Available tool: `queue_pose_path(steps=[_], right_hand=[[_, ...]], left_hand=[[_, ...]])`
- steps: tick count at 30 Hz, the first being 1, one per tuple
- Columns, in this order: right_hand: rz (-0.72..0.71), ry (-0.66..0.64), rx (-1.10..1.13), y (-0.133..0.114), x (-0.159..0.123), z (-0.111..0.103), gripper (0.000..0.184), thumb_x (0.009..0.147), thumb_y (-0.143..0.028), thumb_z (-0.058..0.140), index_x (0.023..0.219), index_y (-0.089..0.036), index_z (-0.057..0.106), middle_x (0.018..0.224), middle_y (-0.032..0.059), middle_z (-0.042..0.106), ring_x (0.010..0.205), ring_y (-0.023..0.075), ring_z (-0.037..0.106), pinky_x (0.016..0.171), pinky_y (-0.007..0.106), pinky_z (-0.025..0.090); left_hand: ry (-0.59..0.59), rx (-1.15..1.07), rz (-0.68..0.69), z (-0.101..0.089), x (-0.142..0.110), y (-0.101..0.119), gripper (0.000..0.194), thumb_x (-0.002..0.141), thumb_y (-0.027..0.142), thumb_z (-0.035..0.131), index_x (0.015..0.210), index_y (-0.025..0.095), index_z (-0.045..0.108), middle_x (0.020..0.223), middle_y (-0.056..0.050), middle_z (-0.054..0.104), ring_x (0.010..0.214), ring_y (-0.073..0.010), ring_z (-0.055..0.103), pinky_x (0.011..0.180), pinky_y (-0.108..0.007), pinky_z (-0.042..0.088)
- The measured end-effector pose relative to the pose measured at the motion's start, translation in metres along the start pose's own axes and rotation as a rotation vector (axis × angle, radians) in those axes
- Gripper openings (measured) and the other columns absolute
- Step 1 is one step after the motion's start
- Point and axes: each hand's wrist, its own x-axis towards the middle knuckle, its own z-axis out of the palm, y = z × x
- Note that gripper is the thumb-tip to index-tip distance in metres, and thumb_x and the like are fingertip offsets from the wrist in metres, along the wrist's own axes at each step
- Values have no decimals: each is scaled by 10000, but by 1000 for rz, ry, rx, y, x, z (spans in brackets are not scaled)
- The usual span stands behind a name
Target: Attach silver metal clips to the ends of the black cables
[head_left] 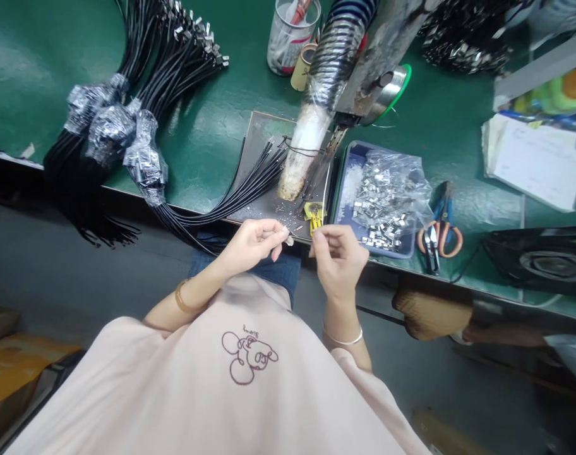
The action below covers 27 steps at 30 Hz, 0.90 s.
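My left hand (252,245) is pinched shut on the end of a black cable, with a small metal piece showing at its fingertips near the bench's front edge. My right hand (338,256) is closed beside it, its fingertips pinching something small that I cannot make out. Several black cables (250,186) fan from the dark work plate (262,136) down toward my left hand. A yellow tool (315,215) lies on the plate just above my right hand. A blue tray (349,158) holds a plastic bag of small metal clips (387,202) right of the plate.
Large bundles of black cables with wrapped ends (122,126) hang over the green bench (32,63) at left. A wrapped hose on a fixture (316,107) stands mid-bench. Orange-handled scissors (439,230), a clear cup (292,35), a solder spool (392,88) and papers (539,158) lie around.
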Motion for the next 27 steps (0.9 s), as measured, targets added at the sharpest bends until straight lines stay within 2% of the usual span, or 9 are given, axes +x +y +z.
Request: queue_pose_path(steps=[6, 9, 12, 14, 17, 19, 22, 24, 27], right_hand=[[-248, -103, -305, -9, -2, 0, 184, 909, -270, 603, 744, -215, 663, 488, -68, 521, 387, 67, 413, 457, 214, 373], [-166, 57, -328, -2, -1, -10, 205, 902, -310, 587, 728, -221, 649, 514, -54, 551, 399, 82, 419, 448, 230, 363], [13, 275, -358, 15, 10, -32, 225, 900, -369, 578, 746, -216, 639, 566, -35, 581, 442, 103, 437, 476, 252, 374], [65, 200, -436, 30, 22, -45, 230, 867, -389, 610, 720, -214, 635, 592, -16, 609, 480, 119, 452, 523, 276, 382], [103, 14, -501, 51, 41, -56, 196, 813, -380, 642, 718, -208, 647, 686, 18, 685, 538, 140, 497, 590, 297, 395], [159, -77, -493, 60, 50, -57, 164, 780, -349, 651, 714, -199, 654, 699, 24, 698, 512, 132, 482, 584, 294, 382], [208, -173, -463, 64, 56, -56, 168, 769, -349, 644, 707, -193, 649, 657, 12, 679, 449, 113, 429, 544, 283, 341], [194, -211, -458, 62, 56, -57, 176, 769, -361, 638, 705, -197, 638, 656, 10, 677, 441, 109, 415, 533, 279, 322], [182, -226, -469, 57, 52, -59, 151, 754, -339, 631, 679, -210, 606, 611, -7, 639, 441, 109, 405, 533, 280, 307]], left_hand=[[62, 103, 81, 6, -4, -8, 397, 900, 513, 621, 720, 165, 560, 533, 42, 528, 480, -70, 462, 505, -202, 373], [152, 326, 172, 10, -7, -18, 255, 946, 387, 585, 827, 162, 603, 544, 58, 535, 474, -70, 455, 522, -200, 382], [204, 663, 342, 17, -8, -26, 143, 972, 253, 552, 946, 160, 657, 697, 3, 661, 592, -101, 565, 631, -218, 456], [115, 881, 414, 23, -9, -29, 162, 971, 189, 531, 931, 153, 684, 822, -57, 718, 726, -145, 646, 707, -246, 491], [-136, 1071, 348, 27, -6, -28, 213, 931, 102, 532, 788, 139, 685, 772, -81, 714, 713, -176, 655, 664, -260, 474], [-340, 967, 250, 22, -4, -27, 266, 915, 95, 546, 676, 141, 653, 653, -51, 676, 603, -148, 608, 604, -244, 432], [-540, 517, 90, 5, -1, -27, 331, 908, 171, 581, 581, 145, 623, 511, 9, 586, 497, -89, 525, 577, -210, 405], [-439, 228, -29, -8, -1, -29, 271, 893, 268, 613, 673, 133, 696, 475, 33, 540, 461, -73, 466, 536, -203, 380], [-130, 23, -119, -20, -4, -32, 295, 795, 399, 721, 749, 109, 751, 473, 33, 537, 437, -54, 381, 464, -195, 291]])
